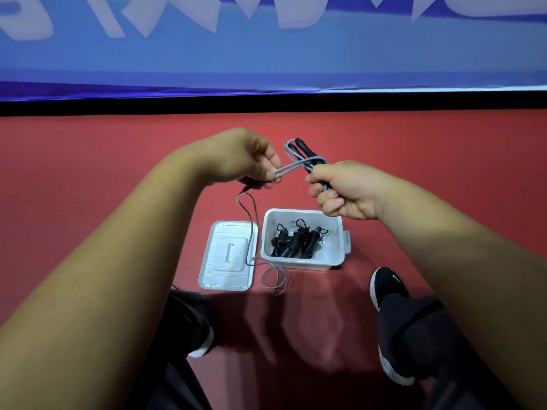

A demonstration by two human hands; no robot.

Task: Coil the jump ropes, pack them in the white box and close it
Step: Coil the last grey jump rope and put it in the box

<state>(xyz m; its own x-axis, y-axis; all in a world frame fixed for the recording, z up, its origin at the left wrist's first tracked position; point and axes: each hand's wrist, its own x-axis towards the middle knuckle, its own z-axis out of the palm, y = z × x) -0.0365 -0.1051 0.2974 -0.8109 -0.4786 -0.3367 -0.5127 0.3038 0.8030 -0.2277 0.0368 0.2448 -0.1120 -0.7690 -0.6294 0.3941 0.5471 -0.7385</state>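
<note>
This grey jump rope (291, 167) is thin, light, floppy cord, and my guess is it springs back out of a coil if you let go. The right hand (340, 193) has its grip clamped round the black handles (302, 146) together with the turns made so far. The left hand (248, 161) pinches a loop of cord between thumb and fingertips, just beside the right. The slack drops from the left hand, crosses the lid (228, 255) and ends in loose loops on the floor (118, 173), near the white box (302, 211).

The box sits open on the floor to the right of its lid, with black coiled ropes (296, 241) inside. I'd hold the stiff handles as the anchor and feed the cord with the fingers. The slack could drag the lid, which looks light.
</note>
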